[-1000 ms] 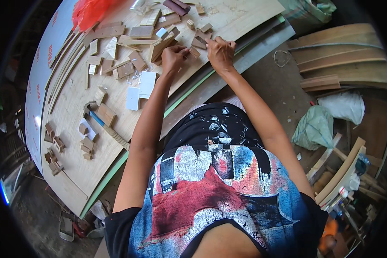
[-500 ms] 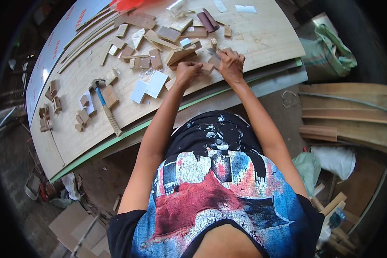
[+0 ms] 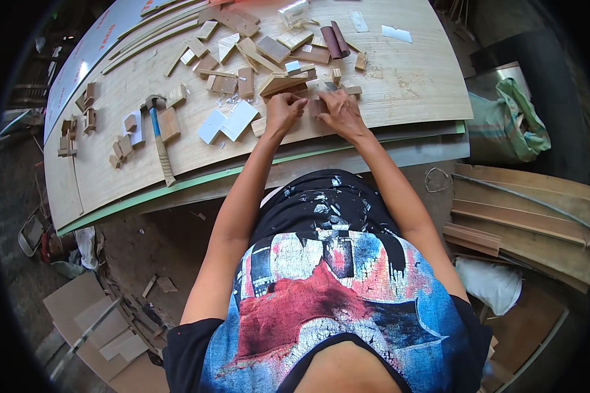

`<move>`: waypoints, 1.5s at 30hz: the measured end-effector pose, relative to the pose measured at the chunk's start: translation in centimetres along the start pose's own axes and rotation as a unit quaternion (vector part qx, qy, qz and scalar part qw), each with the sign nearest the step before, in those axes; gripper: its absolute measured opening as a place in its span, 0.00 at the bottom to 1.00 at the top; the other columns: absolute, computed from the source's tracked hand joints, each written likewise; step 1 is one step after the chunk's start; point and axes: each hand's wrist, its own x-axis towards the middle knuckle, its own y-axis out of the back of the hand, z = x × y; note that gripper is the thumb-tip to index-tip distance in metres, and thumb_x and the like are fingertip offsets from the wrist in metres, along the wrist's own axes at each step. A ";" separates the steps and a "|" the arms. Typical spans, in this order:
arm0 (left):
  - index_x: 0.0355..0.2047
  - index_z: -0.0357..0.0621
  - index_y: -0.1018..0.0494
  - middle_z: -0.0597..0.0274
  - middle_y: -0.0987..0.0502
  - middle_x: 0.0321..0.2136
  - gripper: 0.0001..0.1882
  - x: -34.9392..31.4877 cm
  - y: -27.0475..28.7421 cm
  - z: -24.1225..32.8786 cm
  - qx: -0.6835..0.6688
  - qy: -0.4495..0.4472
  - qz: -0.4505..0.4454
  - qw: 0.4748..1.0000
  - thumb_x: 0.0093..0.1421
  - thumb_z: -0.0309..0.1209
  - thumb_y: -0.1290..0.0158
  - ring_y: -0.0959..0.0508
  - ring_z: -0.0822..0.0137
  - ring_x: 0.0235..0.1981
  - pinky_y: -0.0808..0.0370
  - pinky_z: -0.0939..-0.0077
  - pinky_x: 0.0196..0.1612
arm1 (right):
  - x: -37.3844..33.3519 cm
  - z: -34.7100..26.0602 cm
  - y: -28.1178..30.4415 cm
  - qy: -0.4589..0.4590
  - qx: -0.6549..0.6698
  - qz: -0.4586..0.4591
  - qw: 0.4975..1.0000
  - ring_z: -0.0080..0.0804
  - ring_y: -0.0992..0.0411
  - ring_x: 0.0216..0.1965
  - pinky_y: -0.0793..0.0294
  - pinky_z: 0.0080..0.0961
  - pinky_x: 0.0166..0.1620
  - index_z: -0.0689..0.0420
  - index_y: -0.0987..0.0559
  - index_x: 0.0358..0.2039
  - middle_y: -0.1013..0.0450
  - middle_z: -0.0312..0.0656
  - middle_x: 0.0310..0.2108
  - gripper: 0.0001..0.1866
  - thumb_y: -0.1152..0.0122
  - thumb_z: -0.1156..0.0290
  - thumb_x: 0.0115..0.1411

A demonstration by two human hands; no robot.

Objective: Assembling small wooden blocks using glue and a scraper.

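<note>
My left hand [image 3: 285, 113] is above the near part of the bench, thumb and fingertips pinched together; whatever is between them is too small to make out. Beside it, my right hand [image 3: 343, 113] has its fingers curled on a small brown wood block [image 3: 316, 107]. A grey flat metal blade [image 3: 331, 86] pokes out past the right hand's knuckles; its other end is hidden. Just beyond both hands, wood offcuts [image 3: 278, 84] lie stacked, with a small white-and-blue piece [image 3: 293, 66] on top. Two white square pieces [image 3: 240, 120] lie left of my left hand.
A claw hammer [image 3: 156, 134] rests on the plywood bench top [image 3: 400, 78] at the left. Several small joined blocks [image 3: 88, 118] stand farther left. Dark red rolls [image 3: 335, 40] and a clear jar [image 3: 295, 12] are at the back. A green sack [image 3: 514, 118] sits off the bench's right side.
My right hand has turned and lowered, its fingers now over the small block. The left hand remains pinched close by. The whole view has shifted slightly.
</note>
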 end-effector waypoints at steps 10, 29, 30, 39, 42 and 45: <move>0.23 0.38 0.27 0.51 0.26 0.22 0.08 -1.5 3.1 -0.4 0.283 -0.137 0.256 0.914 0.44 0.30 0.45 0.26 0.55 0.26 0.30 0.68 0.31 | 2.6 2.3 -2.7 0.092 -0.077 0.182 0.976 0.35 0.35 0.35 0.40 0.33 0.35 0.53 0.29 0.23 0.31 0.40 0.34 0.05 0.50 0.69 0.44; 0.26 0.37 0.30 0.52 0.30 0.23 0.10 0.2 3.5 -0.2 0.298 -0.180 0.257 0.901 0.42 0.27 0.46 0.30 0.53 0.25 0.32 0.66 0.31 | 5.1 4.1 -3.2 0.061 -0.046 0.180 0.981 0.32 0.35 0.31 0.44 0.32 0.34 0.47 0.29 0.25 0.33 0.34 0.28 0.05 0.54 0.72 0.47; 0.25 0.37 0.30 0.52 0.30 0.22 0.09 0.2 3.5 -0.3 0.292 -0.187 0.271 0.898 0.43 0.28 0.46 0.29 0.53 0.24 0.33 0.67 0.30 | 5.3 4.4 -3.4 0.079 -0.027 0.210 0.974 0.32 0.35 0.31 0.44 0.32 0.34 0.47 0.30 0.25 0.32 0.34 0.28 0.05 0.54 0.72 0.47; 0.24 0.38 0.30 0.51 0.29 0.22 0.09 0.9 4.5 -1.1 0.297 -0.192 0.315 0.881 0.44 0.31 0.46 0.29 0.54 0.24 0.34 0.67 0.29 | 6.7 3.9 -3.6 0.076 -0.017 0.152 0.985 0.33 0.34 0.31 0.42 0.31 0.35 0.49 0.29 0.23 0.31 0.33 0.28 0.04 0.53 0.72 0.47; 0.25 0.38 0.30 0.52 0.29 0.22 0.10 0.9 4.5 -1.0 0.307 -0.184 0.320 0.878 0.44 0.31 0.46 0.28 0.54 0.24 0.33 0.67 0.30 | 6.7 3.9 -3.5 0.072 -0.017 0.144 0.987 0.32 0.34 0.31 0.42 0.31 0.34 0.49 0.29 0.22 0.31 0.33 0.27 0.04 0.54 0.72 0.47; 0.28 0.38 0.29 0.52 0.28 0.24 0.12 0.8 4.6 -0.9 0.333 -0.150 0.299 0.881 0.43 0.31 0.45 0.28 0.55 0.26 0.33 0.67 0.31 | 7.0 4.1 -3.3 0.084 -0.012 0.111 0.990 0.33 0.34 0.32 0.41 0.34 0.35 0.49 0.29 0.24 0.30 0.33 0.29 0.04 0.52 0.72 0.46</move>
